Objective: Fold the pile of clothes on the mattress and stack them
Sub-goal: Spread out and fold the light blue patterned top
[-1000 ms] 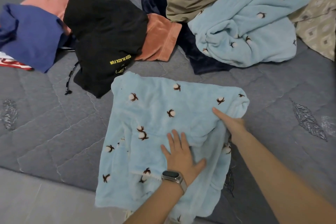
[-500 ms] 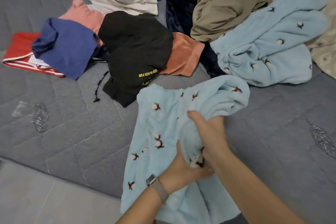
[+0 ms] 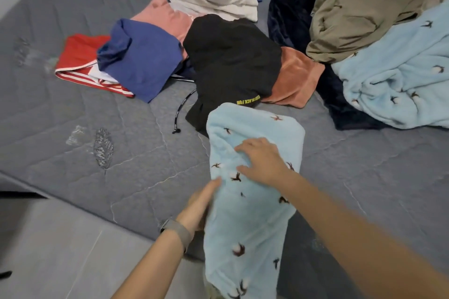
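My right hand (image 3: 263, 161) lies flat, fingers loosely spread, on the blue fleece (image 3: 252, 213), which is folded into a long strip over the near edge of the mattress (image 3: 121, 165). My left hand (image 3: 198, 205) grips the strip's left edge, fingers tucked underneath. The unfolded pile (image 3: 233, 56) lies just beyond.

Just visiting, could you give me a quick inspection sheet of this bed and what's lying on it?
Surface: grey quilted mattress.
Job's things: folded light blue fleece under both hands; unfolded heap behind: black hoodie, blue shirt, olive garment, second light blue fleece.
Clutter: nothing seen.
Hands: left hand grips the fleece's left edge; right hand rests on top.
Cables: only the hoodie drawstring.
Surroundings: pale floor.
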The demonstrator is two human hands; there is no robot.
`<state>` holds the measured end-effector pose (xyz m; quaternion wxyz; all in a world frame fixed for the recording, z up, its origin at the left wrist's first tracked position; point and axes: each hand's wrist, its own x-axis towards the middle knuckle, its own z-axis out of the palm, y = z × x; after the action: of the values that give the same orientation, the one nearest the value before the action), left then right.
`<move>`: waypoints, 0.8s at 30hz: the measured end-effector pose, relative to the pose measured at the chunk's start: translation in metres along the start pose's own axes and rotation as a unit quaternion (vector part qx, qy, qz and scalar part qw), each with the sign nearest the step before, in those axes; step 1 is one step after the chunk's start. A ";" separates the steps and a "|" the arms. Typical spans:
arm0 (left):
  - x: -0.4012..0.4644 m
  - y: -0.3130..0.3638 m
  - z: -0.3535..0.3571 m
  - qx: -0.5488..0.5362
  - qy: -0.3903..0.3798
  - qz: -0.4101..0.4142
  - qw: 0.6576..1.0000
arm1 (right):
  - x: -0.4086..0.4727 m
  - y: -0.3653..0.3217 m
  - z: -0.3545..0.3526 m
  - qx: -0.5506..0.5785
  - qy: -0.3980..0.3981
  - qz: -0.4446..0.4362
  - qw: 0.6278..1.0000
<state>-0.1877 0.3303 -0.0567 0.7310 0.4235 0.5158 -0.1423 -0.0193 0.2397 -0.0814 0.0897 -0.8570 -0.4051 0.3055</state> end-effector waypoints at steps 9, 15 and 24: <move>0.015 -0.076 0.009 0.321 0.118 0.197 0.919 | 0.001 0.010 0.013 0.290 -0.045 0.011 0.956; 0.046 -0.088 -0.047 0.015 0.274 0.030 0.961 | -0.002 0.038 0.019 0.094 0.004 -0.023 0.995; 0.078 -0.017 0.015 0.056 0.046 0.037 0.997 | -0.012 0.034 0.038 0.118 0.071 -0.005 0.990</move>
<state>-0.1558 0.3258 -0.1315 0.6862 0.4891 0.5239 -0.1243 -0.0261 0.2050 -0.1200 0.2202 -0.8577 -0.3637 0.2893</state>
